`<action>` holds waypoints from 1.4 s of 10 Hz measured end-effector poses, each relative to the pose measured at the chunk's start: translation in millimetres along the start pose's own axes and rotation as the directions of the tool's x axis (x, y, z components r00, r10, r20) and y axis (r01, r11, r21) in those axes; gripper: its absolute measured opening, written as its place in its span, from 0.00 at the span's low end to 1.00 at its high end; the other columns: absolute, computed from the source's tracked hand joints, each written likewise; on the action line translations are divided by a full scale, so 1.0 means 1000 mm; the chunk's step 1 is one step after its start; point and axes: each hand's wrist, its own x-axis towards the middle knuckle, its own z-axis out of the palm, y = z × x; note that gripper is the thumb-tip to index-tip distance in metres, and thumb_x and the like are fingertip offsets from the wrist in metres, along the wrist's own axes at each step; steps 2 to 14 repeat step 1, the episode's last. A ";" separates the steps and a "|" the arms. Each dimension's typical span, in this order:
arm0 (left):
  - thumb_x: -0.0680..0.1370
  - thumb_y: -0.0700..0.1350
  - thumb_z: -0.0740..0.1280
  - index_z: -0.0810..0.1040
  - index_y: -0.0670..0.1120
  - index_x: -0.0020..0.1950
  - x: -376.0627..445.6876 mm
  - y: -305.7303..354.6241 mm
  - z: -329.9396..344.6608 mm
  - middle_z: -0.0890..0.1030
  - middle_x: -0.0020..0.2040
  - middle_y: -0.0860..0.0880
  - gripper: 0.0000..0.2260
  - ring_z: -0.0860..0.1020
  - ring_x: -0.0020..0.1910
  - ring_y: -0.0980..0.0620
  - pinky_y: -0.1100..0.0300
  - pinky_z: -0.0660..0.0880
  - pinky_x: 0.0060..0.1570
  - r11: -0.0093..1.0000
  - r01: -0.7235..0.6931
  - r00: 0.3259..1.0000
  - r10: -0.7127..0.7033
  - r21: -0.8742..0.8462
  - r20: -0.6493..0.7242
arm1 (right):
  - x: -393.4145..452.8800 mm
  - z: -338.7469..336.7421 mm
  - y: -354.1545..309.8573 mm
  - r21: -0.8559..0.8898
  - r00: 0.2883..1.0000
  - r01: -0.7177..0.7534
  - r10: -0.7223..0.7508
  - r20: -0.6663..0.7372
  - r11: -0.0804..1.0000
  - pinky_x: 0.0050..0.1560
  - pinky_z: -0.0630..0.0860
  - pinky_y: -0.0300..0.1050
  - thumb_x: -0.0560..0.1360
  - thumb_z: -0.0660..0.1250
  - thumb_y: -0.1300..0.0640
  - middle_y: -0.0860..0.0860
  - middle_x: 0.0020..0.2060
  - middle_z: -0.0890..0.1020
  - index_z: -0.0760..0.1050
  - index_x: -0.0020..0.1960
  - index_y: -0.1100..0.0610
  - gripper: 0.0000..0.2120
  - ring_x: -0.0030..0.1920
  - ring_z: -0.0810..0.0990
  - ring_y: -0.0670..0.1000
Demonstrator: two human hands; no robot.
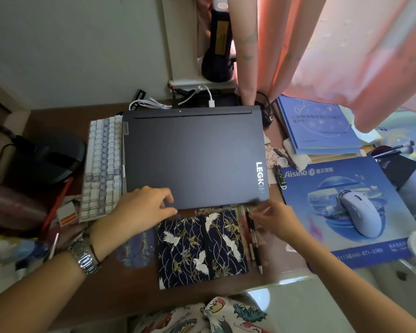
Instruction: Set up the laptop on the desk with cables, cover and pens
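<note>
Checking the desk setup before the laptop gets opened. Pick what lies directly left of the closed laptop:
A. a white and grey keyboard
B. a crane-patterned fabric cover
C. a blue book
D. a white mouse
A. The white and grey keyboard lies turned lengthwise along the left edge of the closed laptop; the mouse and blue book are to the right, the fabric cover in front.

Both hands forward (fingers curled)

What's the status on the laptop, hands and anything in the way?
Left hand resting on the closed laptop front edge, holding nothing. Right hand blurred by the pens, grip unclear. Crane-print cover lies just in front.
</note>
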 end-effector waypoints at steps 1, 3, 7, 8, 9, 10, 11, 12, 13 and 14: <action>0.74 0.59 0.65 0.76 0.55 0.57 0.002 -0.004 -0.020 0.82 0.51 0.57 0.15 0.79 0.48 0.56 0.55 0.76 0.49 0.999 0.023 1.000 -0.023 -0.026 -0.007 | -0.002 -0.026 -0.026 -0.194 0.998 0.053 -0.056 -0.009 0.980 0.48 0.80 0.51 0.72 0.69 0.47 0.53 0.46 0.83 0.76 0.51 0.54 0.13 0.44 0.81 0.53; 0.74 0.59 0.65 0.76 0.55 0.57 0.002 -0.004 -0.020 0.82 0.51 0.57 0.15 0.79 0.48 0.56 0.55 0.76 0.49 0.999 0.023 1.000 -0.023 -0.026 -0.007 | -0.002 -0.026 -0.026 -0.194 0.998 0.053 -0.056 -0.009 0.980 0.48 0.80 0.51 0.72 0.69 0.47 0.53 0.46 0.83 0.76 0.51 0.54 0.13 0.44 0.81 0.53; 0.74 0.59 0.65 0.76 0.55 0.57 0.002 -0.004 -0.020 0.82 0.51 0.57 0.15 0.79 0.48 0.56 0.55 0.76 0.49 0.999 0.023 1.000 -0.023 -0.026 -0.007 | -0.002 -0.026 -0.026 -0.194 0.998 0.053 -0.056 -0.009 0.980 0.48 0.80 0.51 0.72 0.69 0.47 0.53 0.46 0.83 0.76 0.51 0.54 0.13 0.44 0.81 0.53; 0.74 0.59 0.65 0.76 0.55 0.57 0.002 -0.004 -0.020 0.82 0.51 0.57 0.15 0.79 0.48 0.56 0.55 0.76 0.49 0.999 0.023 1.000 -0.023 -0.026 -0.007 | -0.002 -0.026 -0.026 -0.194 0.998 0.053 -0.056 -0.009 0.980 0.48 0.80 0.51 0.72 0.69 0.47 0.53 0.46 0.83 0.76 0.51 0.54 0.13 0.44 0.81 0.53; 0.74 0.59 0.65 0.76 0.55 0.57 0.002 -0.004 -0.020 0.82 0.51 0.57 0.15 0.79 0.48 0.56 0.55 0.76 0.49 0.999 0.023 1.000 -0.023 -0.026 -0.007 | -0.002 -0.026 -0.026 -0.194 0.998 0.053 -0.056 -0.009 0.980 0.48 0.80 0.51 0.72 0.69 0.47 0.53 0.46 0.83 0.76 0.51 0.54 0.13 0.44 0.81 0.53; 0.74 0.59 0.65 0.76 0.55 0.57 0.002 -0.004 -0.020 0.82 0.51 0.57 0.15 0.79 0.48 0.56 0.55 0.76 0.49 0.999 0.023 1.000 -0.023 -0.026 -0.007 | -0.002 -0.026 -0.026 -0.194 0.998 0.053 -0.056 -0.009 0.980 0.48 0.80 0.51 0.72 0.69 0.47 0.53 0.46 0.83 0.76 0.51 0.54 0.13 0.44 0.81 0.53; 0.74 0.59 0.65 0.76 0.55 0.57 0.002 -0.004 -0.020 0.82 0.51 0.57 0.15 0.79 0.48 0.56 0.55 0.76 0.49 0.999 0.023 1.000 -0.023 -0.026 -0.007 | -0.002 -0.026 -0.026 -0.194 0.998 0.053 -0.056 -0.009 0.980 0.48 0.80 0.51 0.72 0.69 0.47 0.53 0.46 0.83 0.76 0.51 0.54 0.13 0.44 0.81 0.53; 0.74 0.59 0.65 0.76 0.55 0.57 0.002 -0.004 -0.020 0.82 0.51 0.57 0.15 0.79 0.48 0.56 0.55 0.76 0.49 0.999 0.023 1.000 -0.023 -0.026 -0.007 | -0.002 -0.026 -0.026 -0.194 0.998 0.053 -0.056 -0.009 0.980 0.48 0.80 0.51 0.72 0.69 0.47 0.53 0.46 0.83 0.76 0.51 0.54 0.13 0.44 0.81 0.53; 0.74 0.59 0.65 0.76 0.55 0.57 0.002 -0.004 -0.020 0.82 0.51 0.57 0.15 0.79 0.48 0.56 0.55 0.76 0.49 0.999 0.023 1.000 -0.023 -0.026 -0.007 | -0.002 -0.026 -0.026 -0.194 0.998 0.053 -0.056 -0.009 0.980 0.48 0.80 0.51 0.72 0.69 0.47 0.53 0.46 0.83 0.76 0.51 0.54 0.13 0.44 0.81 0.53; 0.74 0.59 0.65 0.76 0.55 0.57 0.002 -0.004 -0.020 0.82 0.51 0.57 0.15 0.79 0.48 0.56 0.55 0.76 0.49 0.999 0.023 1.000 -0.023 -0.026 -0.007 | -0.002 -0.026 -0.026 -0.194 0.998 0.053 -0.056 -0.009 0.980 0.48 0.80 0.51 0.72 0.69 0.47 0.53 0.46 0.83 0.76 0.51 0.54 0.13 0.44 0.81 0.53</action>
